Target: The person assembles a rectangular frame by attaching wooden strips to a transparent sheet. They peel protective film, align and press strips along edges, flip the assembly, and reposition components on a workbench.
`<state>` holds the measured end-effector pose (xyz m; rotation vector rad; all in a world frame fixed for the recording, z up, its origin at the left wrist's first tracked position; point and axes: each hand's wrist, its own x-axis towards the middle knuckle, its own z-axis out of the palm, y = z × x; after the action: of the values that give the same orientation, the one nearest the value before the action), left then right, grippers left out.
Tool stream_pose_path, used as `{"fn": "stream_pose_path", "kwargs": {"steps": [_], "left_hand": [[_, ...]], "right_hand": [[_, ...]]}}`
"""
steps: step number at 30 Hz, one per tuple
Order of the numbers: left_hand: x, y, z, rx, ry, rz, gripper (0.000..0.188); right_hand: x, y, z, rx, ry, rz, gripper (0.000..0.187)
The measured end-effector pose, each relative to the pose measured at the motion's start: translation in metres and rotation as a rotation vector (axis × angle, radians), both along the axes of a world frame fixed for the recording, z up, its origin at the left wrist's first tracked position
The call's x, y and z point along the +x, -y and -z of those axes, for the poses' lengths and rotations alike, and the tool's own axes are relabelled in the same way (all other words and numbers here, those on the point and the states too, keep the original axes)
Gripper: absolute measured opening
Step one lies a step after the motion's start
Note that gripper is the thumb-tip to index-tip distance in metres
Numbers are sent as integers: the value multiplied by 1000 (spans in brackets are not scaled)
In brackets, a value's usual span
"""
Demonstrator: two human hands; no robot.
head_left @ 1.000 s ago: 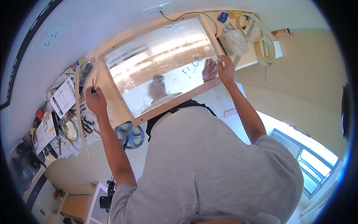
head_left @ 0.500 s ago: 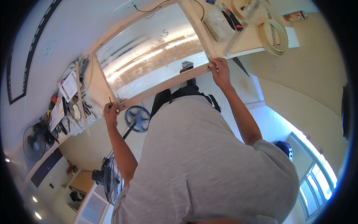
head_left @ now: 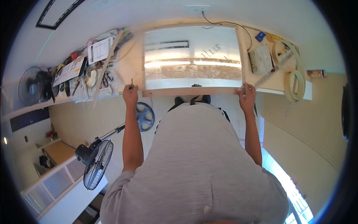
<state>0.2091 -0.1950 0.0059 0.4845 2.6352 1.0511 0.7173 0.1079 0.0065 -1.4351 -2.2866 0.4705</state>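
A long wooden strip (head_left: 190, 91) runs along the front edge of a shiny, reflective panel (head_left: 194, 71) with wooden borders on the bench. My right hand (head_left: 247, 99) is closed about the strip's right end, thumb on its front side. My left hand (head_left: 130, 95) is just off the strip's left end, apart from it. Its fingers pinch a short, thin, dark pencil-like thing (head_left: 131, 83) that points up; its exact kind is too small to tell.
Papers (head_left: 100, 50), bags and tools crowd the bench at left, with a thin wooden stick (head_left: 108, 63) across them. Coiled edge banding (head_left: 294, 86) and a metal ruler (head_left: 274, 70) lie right. A standing fan (head_left: 99, 164) is beside my left arm. A can (head_left: 316, 73) is far right.
The view has turned, so the panel now looks level. My left hand has come away from the strip's left end, still pinching the thin thing. My right hand stays at the right end.
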Motion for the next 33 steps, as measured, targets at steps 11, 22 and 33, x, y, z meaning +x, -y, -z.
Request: {"fn": "stream_pose_path", "kwargs": {"steps": [11, 22, 33], "left_hand": [[-60, -92, 14, 303, 463, 206, 27], [-21, -111, 3, 264, 320, 162, 22], [7, -135, -6, 273, 329, 123, 16]], "right_hand": [[-50, -78, 31, -153, -4, 229, 45], [-60, -88, 5, -88, -122, 207, 30], [-43, -107, -13, -425, -259, 256, 34]]}}
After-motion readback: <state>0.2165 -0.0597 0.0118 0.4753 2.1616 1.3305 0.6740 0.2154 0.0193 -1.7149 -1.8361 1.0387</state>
